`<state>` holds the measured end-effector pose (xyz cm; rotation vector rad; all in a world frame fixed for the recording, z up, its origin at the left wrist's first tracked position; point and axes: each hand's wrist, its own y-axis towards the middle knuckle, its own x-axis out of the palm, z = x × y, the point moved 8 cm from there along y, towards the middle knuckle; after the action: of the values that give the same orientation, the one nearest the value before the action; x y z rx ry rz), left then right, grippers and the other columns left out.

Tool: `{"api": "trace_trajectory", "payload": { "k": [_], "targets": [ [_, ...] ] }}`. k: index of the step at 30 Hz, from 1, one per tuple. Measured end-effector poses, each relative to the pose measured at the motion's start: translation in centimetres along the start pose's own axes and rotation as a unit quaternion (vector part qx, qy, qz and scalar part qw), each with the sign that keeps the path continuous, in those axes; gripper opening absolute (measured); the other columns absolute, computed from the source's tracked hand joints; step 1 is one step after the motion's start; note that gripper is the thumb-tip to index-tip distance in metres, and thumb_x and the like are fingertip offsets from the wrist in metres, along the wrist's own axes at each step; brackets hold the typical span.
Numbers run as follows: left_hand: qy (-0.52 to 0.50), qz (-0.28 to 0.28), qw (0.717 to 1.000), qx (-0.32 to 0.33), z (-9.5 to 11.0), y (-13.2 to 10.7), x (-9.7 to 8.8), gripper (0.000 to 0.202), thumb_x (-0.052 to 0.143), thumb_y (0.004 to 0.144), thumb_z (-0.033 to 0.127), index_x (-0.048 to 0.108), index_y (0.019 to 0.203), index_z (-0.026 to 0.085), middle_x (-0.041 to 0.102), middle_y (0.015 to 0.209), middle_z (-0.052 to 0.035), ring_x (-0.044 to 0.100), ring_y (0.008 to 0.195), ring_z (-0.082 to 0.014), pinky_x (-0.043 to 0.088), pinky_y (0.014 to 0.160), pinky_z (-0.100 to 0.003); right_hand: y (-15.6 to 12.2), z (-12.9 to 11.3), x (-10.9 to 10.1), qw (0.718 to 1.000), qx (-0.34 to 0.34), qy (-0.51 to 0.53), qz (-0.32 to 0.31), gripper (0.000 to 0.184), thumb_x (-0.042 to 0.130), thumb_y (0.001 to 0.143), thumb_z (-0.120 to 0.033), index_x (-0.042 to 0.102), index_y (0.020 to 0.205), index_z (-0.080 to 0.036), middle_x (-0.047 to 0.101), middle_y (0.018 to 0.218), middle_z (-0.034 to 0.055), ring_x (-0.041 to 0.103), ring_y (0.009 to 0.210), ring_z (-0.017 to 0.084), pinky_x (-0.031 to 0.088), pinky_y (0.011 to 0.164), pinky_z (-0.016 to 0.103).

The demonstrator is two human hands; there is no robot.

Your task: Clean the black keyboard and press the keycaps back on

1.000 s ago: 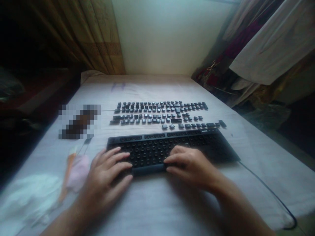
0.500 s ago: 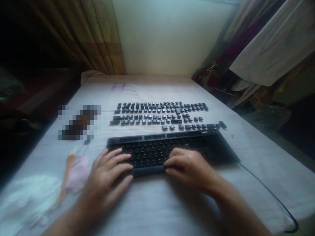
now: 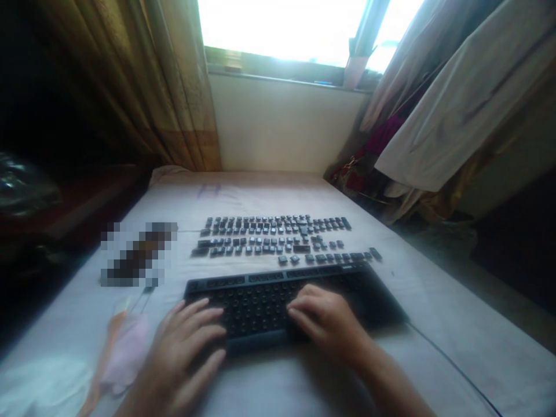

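Note:
A black keyboard (image 3: pixel 256 341) lies on the pale sheet, its key caps off and the round key mounts showing. My left hand (image 3: pixel 191 347) rests at its left end, fingers spread, the fingertips over the keyboard's edge. Over the middle of the keys, my right hand (image 3: pixel 325 318) has its thumb and fingers pressed together; whatever is between them is hidden. Behind the keyboard, loose black key caps (image 3: pixel 260 230) are laid out in rows, with a nearer row (image 3: pixel 339 258) close to its back edge.
To the left lie a pixelated dark item (image 3: pixel 139 255), an orange handle with a pale tip (image 3: pixel 104 353), a pink cloth (image 3: pixel 125 353) and a whitish cloth (image 3: pixel 43 382). A cable (image 3: pixel 447 356) runs from the keyboard's right end. Hanging fabric (image 3: pixel 430 121) borders the right side.
My view has tilted up, bringing the window into sight. My right hand has shifted from the keyboard's front edge farther in over the keys. My left hand stays at the left end.

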<state>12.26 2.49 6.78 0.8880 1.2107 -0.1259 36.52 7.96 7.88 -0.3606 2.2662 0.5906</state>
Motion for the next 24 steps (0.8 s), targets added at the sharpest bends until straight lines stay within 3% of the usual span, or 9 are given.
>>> {"api": "trace_trajectory", "payload": {
  "k": [4, 7, 13, 18, 24],
  "targets": [
    [0.014, 0.017, 1.0, 0.009, -0.3, -0.1, 0.0, 0.029, 0.066, 0.088, 0.037, 0.066, 0.116, 0.03, 0.067, 0.127, -0.0025, 0.059, 0.124, -0.0269, 0.047, 0.106, -0.046, 0.4, 0.3, -0.7, 1.0, 0.02, -0.021, 0.013, 0.018, 0.059, 0.093, -0.022, 0.076, 0.086, -0.02, 0.072, 0.082, 0.0048, 0.07, 0.074, 0.016, 0.051, 0.069, 0.026],
    [0.016, 0.022, 1.0, 0.016, -0.3, -0.1, -0.1, 0.031, 0.068, 0.087, 0.041, 0.066, 0.117, 0.03, 0.068, 0.126, -0.0027, 0.06, 0.122, -0.0267, 0.048, 0.105, -0.045, 1.3, 0.2, -1.5, 0.996, 0.038, -0.075, -0.014, 0.016, 0.061, 0.091, -0.02, 0.077, 0.088, -0.022, 0.073, 0.087, 0.0041, 0.07, 0.078, 0.017, 0.051, 0.072, 0.026],
    [0.036, 0.032, 0.998, 0.034, -0.2, -0.3, -0.2, 0.038, 0.068, 0.087, 0.044, 0.064, 0.122, 0.029, 0.067, 0.128, -0.0035, 0.061, 0.122, -0.027, 0.051, 0.102, -0.045, 5.6, 1.4, -3.4, 0.961, 0.096, -0.252, -0.063, 0.023, 0.057, 0.095, -0.023, 0.079, 0.096, -0.025, 0.075, 0.1, 0.0053, 0.071, 0.088, 0.019, 0.05, 0.077, 0.027],
    [0.045, 0.033, 0.998, 0.036, -0.2, -0.3, 0.1, 0.039, 0.067, 0.087, 0.044, 0.063, 0.123, 0.03, 0.066, 0.13, -0.0035, 0.061, 0.122, -0.0274, 0.053, 0.1, -0.046, 8.7, 3.3, -2.7, 0.947, 0.112, -0.286, -0.093, 0.019, 0.064, 0.091, -0.028, 0.08, 0.101, -0.029, 0.075, 0.109, 0.0043, 0.071, 0.097, 0.023, 0.051, 0.081, 0.029],
    [0.036, 0.032, 0.998, 0.029, -0.4, -0.3, 0.3, 0.041, 0.069, 0.085, 0.045, 0.062, 0.124, 0.031, 0.066, 0.13, -0.0026, 0.061, 0.121, -0.0272, 0.054, 0.1, -0.045, 9.8, 4.5, -1.6, 0.936, 0.114, -0.305, -0.136, 0.024, 0.07, 0.088, -0.035, 0.077, 0.111, -0.033, 0.074, 0.113, 0.0029, 0.07, 0.104, 0.024, 0.052, 0.087, 0.031]
  ]
}}
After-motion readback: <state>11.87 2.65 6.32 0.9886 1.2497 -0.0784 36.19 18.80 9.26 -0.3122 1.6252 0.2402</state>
